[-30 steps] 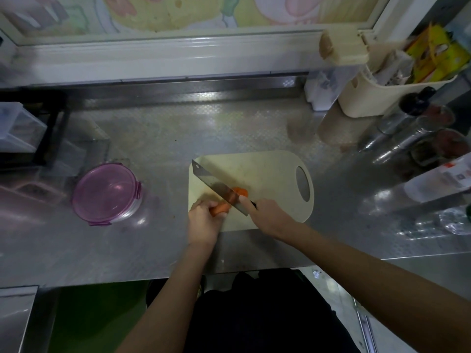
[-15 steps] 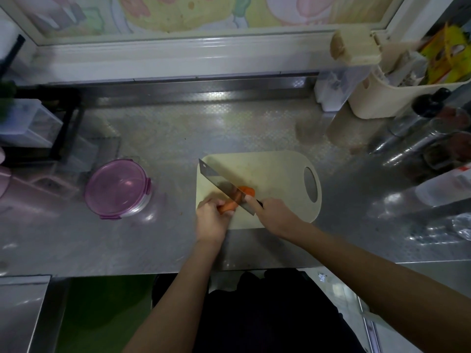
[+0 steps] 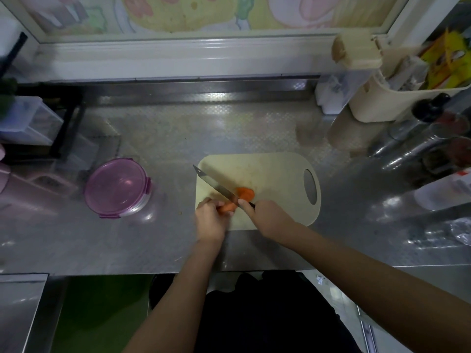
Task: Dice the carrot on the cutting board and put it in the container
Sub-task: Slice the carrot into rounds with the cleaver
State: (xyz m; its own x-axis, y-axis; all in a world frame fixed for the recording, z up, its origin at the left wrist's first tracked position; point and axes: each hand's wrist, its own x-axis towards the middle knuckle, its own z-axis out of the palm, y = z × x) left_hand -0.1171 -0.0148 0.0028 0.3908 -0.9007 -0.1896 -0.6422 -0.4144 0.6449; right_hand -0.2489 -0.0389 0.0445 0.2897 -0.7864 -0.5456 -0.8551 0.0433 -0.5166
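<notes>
An orange carrot (image 3: 245,194) lies on the beige cutting board (image 3: 275,174) near its front left part. My left hand (image 3: 209,220) holds the carrot's near end down with curled fingers. My right hand (image 3: 267,217) grips the handle of a cleaver-like knife (image 3: 213,185), whose blade crosses the carrot with its edge down on it. A round container with a closed purple lid (image 3: 117,187) stands on the steel counter to the board's left.
Bottles and jars (image 3: 433,154) crowd the counter's right side, with a cream basket (image 3: 397,98) behind them. A black rack with clear drawers (image 3: 33,121) stands at the far left. The counter's front edge runs just below my wrists.
The knife blade has tipped from lying flat-faced toward me to edge down across the carrot. My hands stayed on the carrot and the handle; the view shifted slightly.
</notes>
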